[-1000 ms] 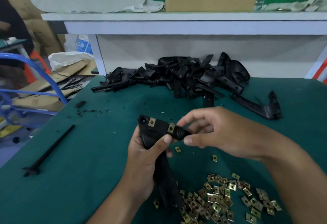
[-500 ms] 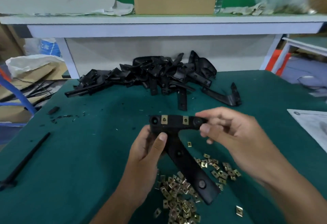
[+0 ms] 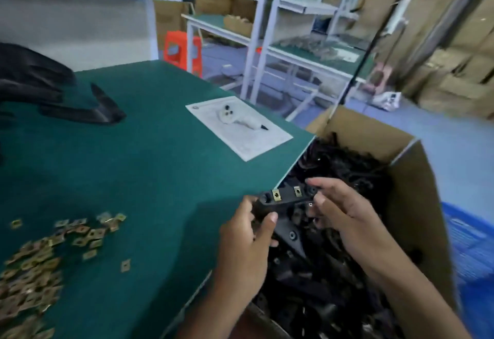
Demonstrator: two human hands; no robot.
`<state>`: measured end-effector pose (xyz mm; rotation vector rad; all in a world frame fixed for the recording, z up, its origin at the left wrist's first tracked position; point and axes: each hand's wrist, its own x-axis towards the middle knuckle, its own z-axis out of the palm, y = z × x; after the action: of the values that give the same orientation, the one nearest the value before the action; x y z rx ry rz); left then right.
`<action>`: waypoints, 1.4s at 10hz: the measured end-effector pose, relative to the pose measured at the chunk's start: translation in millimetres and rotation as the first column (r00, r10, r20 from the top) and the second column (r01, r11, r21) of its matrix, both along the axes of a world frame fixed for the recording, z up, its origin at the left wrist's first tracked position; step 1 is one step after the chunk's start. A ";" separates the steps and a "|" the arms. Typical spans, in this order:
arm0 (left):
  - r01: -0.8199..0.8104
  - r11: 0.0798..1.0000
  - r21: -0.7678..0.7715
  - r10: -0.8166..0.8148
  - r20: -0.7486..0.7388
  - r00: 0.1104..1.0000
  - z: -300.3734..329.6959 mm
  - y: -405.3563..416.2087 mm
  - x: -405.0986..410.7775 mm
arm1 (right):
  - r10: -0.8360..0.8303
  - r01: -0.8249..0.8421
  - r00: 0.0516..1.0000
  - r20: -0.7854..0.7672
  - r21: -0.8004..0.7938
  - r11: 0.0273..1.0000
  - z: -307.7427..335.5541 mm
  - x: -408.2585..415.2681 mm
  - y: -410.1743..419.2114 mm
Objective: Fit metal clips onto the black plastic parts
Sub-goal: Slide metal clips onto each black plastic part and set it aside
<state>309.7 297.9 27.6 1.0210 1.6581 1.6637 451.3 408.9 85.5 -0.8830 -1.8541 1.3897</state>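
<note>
Since half a second ago the view has swung right, and both hands have carried the black plastic part point(image 3: 287, 202) off the green table point(image 3: 149, 167) to above an open cardboard box point(image 3: 417, 205) beside its edge. Left hand point(image 3: 244, 247) grips the part's near end, thumb curled over its front and the other fingers hidden behind it. Right hand point(image 3: 344, 213) pinches the far end between thumb and forefinger, its remaining fingers loosely bent. Two metal clips point(image 3: 276, 194) sit on the part's top bar. Its lower arm blends into the dark parts point(image 3: 334, 285) filling the box, hard to separate. Loose clips point(image 3: 34, 266) lie blurred on the table's left, cut off by the frame. A printed sheet point(image 3: 238, 127) lies near the table's right edge, and more black parts point(image 3: 80, 114) sit far left.
</note>
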 end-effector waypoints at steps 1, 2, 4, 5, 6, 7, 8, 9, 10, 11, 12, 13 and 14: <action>0.120 0.974 -0.190 -0.115 0.038 0.993 -22.9 34.2 36.6 | -0.148 0.156 0.986 0.074 -0.111 0.982 -31.1 39.8 13.8; 0.217 0.932 -0.290 -0.197 0.096 0.976 -43.9 54.3 67.0 | -0.260 0.286 0.953 0.153 -0.179 0.941 -62.9 66.0 27.5; 0.255 0.819 -0.514 -0.331 -0.061 0.942 -63.0 54.8 73.0 | -0.266 0.367 0.791 0.551 -0.080 0.927 -122.5 94.6 45.9; 0.360 0.739 -0.569 -0.504 -0.113 0.856 -51.6 36.3 55.0 | -0.271 0.283 0.741 0.614 0.081 0.956 -121.1 91.2 44.9; 0.450 0.659 -0.603 -0.628 -0.112 0.770 -23.4 16.8 26.5 | -0.258 0.180 0.765 0.590 0.188 0.965 -107.2 66.3 39.1; 0.454 0.732 -0.509 -0.570 -0.090 0.817 13.5 6.9 13.6 | -0.224 0.079 0.879 0.422 0.333 0.939 -86.5 30.8 32.8; 0.246 0.903 -0.353 -0.327 -0.194 0.925 30.9 -8.0 -6.1 | -0.043 -0.069 0.950 0.309 0.342 0.937 -58.0 -23.8 24.8; -0.050 0.970 -0.237 -0.036 -0.345 0.938 39.4 -39.7 -42.0 | 0.147 -0.223 0.963 0.226 0.366 0.903 -35.5 -88.0 -5.4; -0.287 0.942 -0.174 0.185 -0.445 0.876 42.5 -92.7 -91.3 | 0.353 -0.392 0.920 0.171 0.405 0.826 -29.2 -157.2 -57.6; -0.509 0.819 -0.264 0.240 -0.649 0.722 28.8 -149.2 -138.3 | 0.517 -0.646 0.763 0.388 0.431 0.629 -36.6 -208.4 -94.9; -0.674 0.646 -0.359 0.269 -0.719 0.641 13.9 -193.6 -173.5 | 0.524 -0.781 0.622 0.582 0.416 0.466 -48.9 -248.7 -109.2; -0.733 0.547 -0.405 0.236 -0.766 0.599 0.6 -220.3 -195.7 | 0.534 -0.824 0.567 0.627 0.419 0.382 -55.5 -279.7 -128.5; -0.768 0.522 -0.370 0.280 -0.777 0.564 -7.0 -229.2 -208.5 | 0.542 -0.863 0.505 0.671 0.392 0.318 -60.6 -297.6 -141.7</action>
<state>101.2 68.7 20.6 0.6776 3.0534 0.7751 153.6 267.2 24.9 0.1939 -3.0739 0.7091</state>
